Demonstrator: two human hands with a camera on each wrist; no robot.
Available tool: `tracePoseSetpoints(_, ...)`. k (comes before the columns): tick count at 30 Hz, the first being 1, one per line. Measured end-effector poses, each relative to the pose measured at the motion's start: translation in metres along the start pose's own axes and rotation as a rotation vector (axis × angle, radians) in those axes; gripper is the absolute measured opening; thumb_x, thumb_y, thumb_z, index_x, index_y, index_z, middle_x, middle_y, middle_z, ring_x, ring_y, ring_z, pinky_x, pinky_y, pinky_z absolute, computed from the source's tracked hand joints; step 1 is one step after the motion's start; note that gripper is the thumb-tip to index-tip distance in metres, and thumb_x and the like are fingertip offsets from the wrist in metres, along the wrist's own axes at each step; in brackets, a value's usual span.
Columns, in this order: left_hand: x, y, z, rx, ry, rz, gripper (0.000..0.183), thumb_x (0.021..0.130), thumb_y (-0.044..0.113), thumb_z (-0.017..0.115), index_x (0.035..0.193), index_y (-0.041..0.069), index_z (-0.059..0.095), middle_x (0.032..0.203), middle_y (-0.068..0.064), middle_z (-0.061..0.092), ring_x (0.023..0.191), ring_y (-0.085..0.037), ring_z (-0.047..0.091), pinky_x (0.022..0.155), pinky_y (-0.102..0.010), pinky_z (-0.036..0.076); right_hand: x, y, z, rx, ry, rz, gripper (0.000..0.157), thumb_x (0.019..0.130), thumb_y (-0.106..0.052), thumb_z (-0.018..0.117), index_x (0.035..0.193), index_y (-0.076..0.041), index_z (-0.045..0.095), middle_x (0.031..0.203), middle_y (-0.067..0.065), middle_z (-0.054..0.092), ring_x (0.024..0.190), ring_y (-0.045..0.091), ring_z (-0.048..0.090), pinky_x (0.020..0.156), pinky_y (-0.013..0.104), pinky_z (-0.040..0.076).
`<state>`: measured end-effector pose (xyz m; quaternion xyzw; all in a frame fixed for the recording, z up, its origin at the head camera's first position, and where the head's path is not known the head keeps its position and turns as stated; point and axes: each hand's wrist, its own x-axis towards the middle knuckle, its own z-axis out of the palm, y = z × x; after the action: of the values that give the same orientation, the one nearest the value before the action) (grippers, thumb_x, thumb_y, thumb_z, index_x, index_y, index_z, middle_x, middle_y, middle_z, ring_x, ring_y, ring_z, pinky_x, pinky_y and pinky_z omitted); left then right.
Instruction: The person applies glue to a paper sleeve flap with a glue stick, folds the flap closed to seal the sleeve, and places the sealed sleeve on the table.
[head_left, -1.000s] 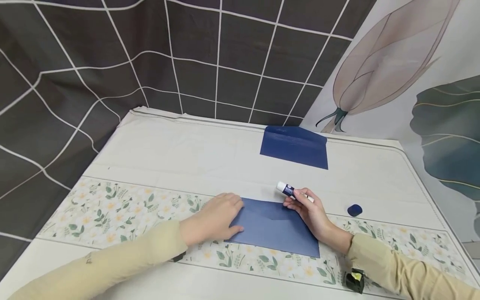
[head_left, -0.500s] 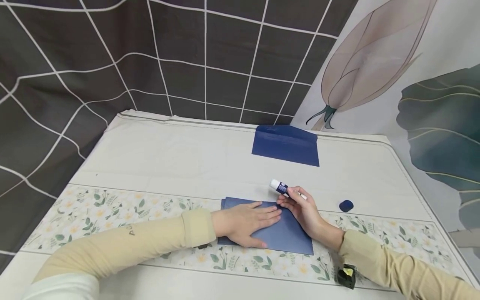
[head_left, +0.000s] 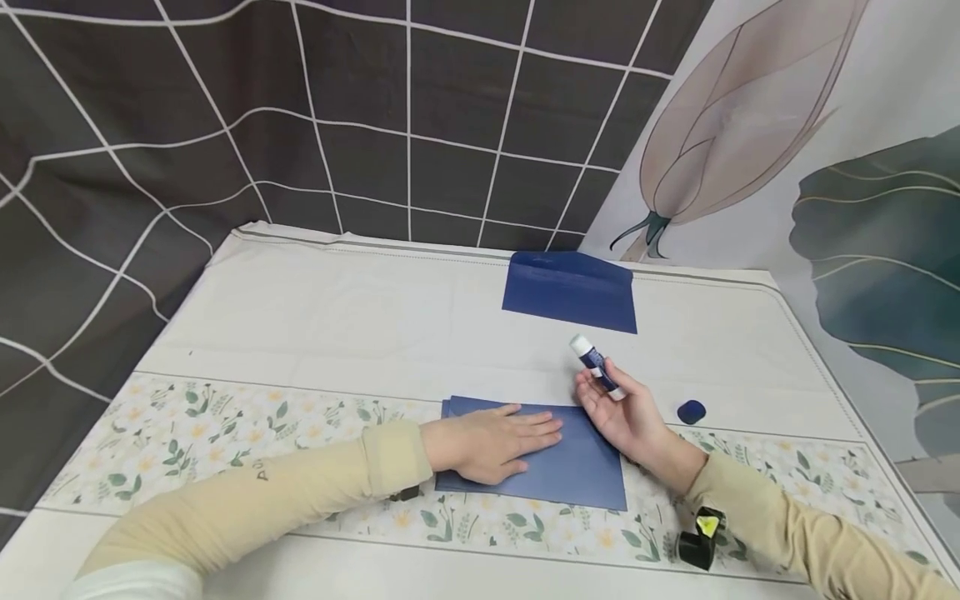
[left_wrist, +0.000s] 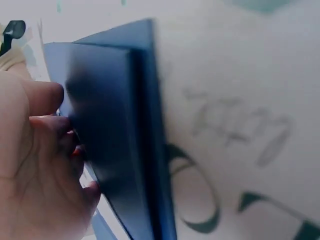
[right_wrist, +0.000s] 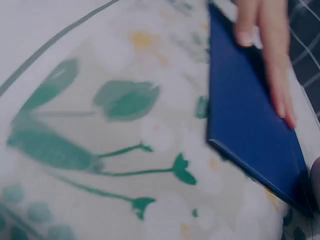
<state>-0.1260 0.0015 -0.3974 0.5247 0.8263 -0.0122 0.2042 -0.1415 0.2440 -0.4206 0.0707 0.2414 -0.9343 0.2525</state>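
Note:
A blue envelope (head_left: pixel 577 467) lies on the floral band of the tablecloth. My left hand (head_left: pixel 491 446) rests palm down on it, fingers straight and pointing right. At its left end a second blue layer shows under the top one; both layers (left_wrist: pixel 110 125) also appear in the left wrist view. My right hand (head_left: pixel 630 421) holds a glue stick (head_left: pixel 597 367) with a white end and a dark blue label, between thumb and fingers, just past the envelope's upper right corner. In the right wrist view the left hand's fingers (right_wrist: pixel 275 65) lie over the envelope (right_wrist: pixel 245 110).
Another blue envelope (head_left: pixel 570 292), its flap raised, lies near the table's far edge. A small dark blue round piece (head_left: pixel 691 412), like a cap, sits right of my right hand. A dark gridded curtain (head_left: pixel 360 125) hangs behind the table (head_left: pixel 337 308).
My left hand moved right from the envelope's left edge to lie flat across it. My right hand turned, tilting the glue stick more upright and shifting it slightly right.

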Motion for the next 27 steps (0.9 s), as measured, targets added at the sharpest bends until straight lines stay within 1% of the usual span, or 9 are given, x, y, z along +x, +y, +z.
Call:
tracePoseSetpoints(3,0.0,-0.002,0.001,-0.041,-0.001,0.007,0.058,0.104,0.032,0.035,0.156,0.021,0.011,0.163,0.008,0.003,0.149,-0.006,-0.001,0.123,-0.036,0.007,-0.001,-0.006,-0.006,0.094,-0.042,0.001,0.024,0.104,-0.023,0.037,0.115,-0.005,0.048,0.1,0.011,0.059,0.098,0.022,0.063,0.091,0.025,0.052)
tracePoseSetpoints(6,-0.001,-0.003,0.001,-0.128,0.021,0.016,0.059,0.103,0.028,0.041,0.155,0.019,0.015,0.163,0.006,0.006,0.15,-0.008,0.001,0.123,-0.036,0.006,-0.004,-0.009,-0.01,0.096,-0.108,0.008,0.027,0.104,-0.024,0.033,0.116,-0.005,0.048,0.1,0.012,0.06,0.099,0.022,0.063,0.092,0.025,0.052)
tracePoseSetpoints(10,0.0,-0.004,-0.002,-0.261,0.141,-0.007,0.066,0.095,0.023,0.059,0.152,0.013,0.027,0.16,0.0,0.024,0.149,-0.013,0.017,0.122,-0.032,0.016,-0.008,-0.011,-0.012,0.045,-0.187,-0.004,0.031,0.105,-0.023,0.028,0.117,-0.004,0.049,0.101,0.013,0.061,0.099,0.023,0.063,0.092,0.026,0.052)
tracePoseSetpoints(12,0.001,-0.003,-0.003,-0.283,0.211,-0.041,0.071,0.089,0.024,0.068,0.15,0.01,0.033,0.156,-0.003,0.033,0.146,-0.015,0.027,0.12,-0.031,0.023,-0.009,-0.013,-0.01,0.009,-0.212,-0.021,0.032,0.105,-0.022,0.026,0.117,-0.003,0.05,0.101,0.013,0.061,0.099,0.024,0.063,0.092,0.026,0.052)
tracePoseSetpoints(14,0.002,-0.003,-0.005,-0.271,0.255,-0.103,0.078,0.084,0.029,0.074,0.148,0.009,0.035,0.152,-0.003,0.04,0.142,-0.017,0.034,0.116,-0.031,0.031,-0.013,-0.015,-0.006,-0.036,-0.225,-0.045,0.033,0.105,-0.021,0.026,0.116,-0.003,0.051,0.101,0.013,0.061,0.099,0.023,0.063,0.092,0.026,0.052)
tracePoseSetpoints(18,0.003,-0.004,-0.009,-0.204,0.275,-0.221,0.092,0.074,0.045,0.08,0.148,0.011,0.037,0.141,-0.002,0.05,0.128,-0.017,0.045,0.1,-0.035,0.044,-0.021,-0.019,0.001,-0.121,-0.295,-0.088,0.035,0.106,-0.018,0.024,0.116,0.0,0.053,0.105,0.014,0.061,0.102,0.024,0.064,0.093,0.026,0.052)
tracePoseSetpoints(21,0.006,-0.007,-0.013,-0.205,0.278,-0.254,0.098,0.067,0.05,0.084,0.146,0.012,0.04,0.13,-0.002,0.053,0.115,-0.016,0.048,0.088,-0.031,0.047,-0.026,-0.022,0.006,-0.182,-0.405,-0.111,0.041,0.106,-0.016,0.019,0.12,0.001,0.053,0.109,0.016,0.062,0.105,0.025,0.062,0.096,0.027,0.05)
tracePoseSetpoints(24,0.009,-0.011,-0.014,-0.25,0.265,-0.263,0.099,0.063,0.049,0.087,0.144,0.012,0.044,0.126,-0.004,0.053,0.111,-0.017,0.048,0.088,-0.03,0.045,-0.03,-0.024,0.011,-0.248,-0.499,-0.139,0.041,0.106,-0.013,0.017,0.121,0.0,0.053,0.112,0.016,0.062,0.107,0.024,0.061,0.099,0.027,0.049)
tracePoseSetpoints(27,0.014,-0.015,-0.014,-0.305,0.252,-0.268,0.096,0.06,0.047,0.089,0.14,0.013,0.047,0.125,-0.006,0.053,0.111,-0.018,0.046,0.092,-0.031,0.043,-0.034,-0.023,0.015,-0.301,-0.539,-0.171,0.038,0.105,-0.011,0.019,0.118,-0.001,0.053,0.113,0.014,0.063,0.107,0.023,0.061,0.1,0.027,0.048)
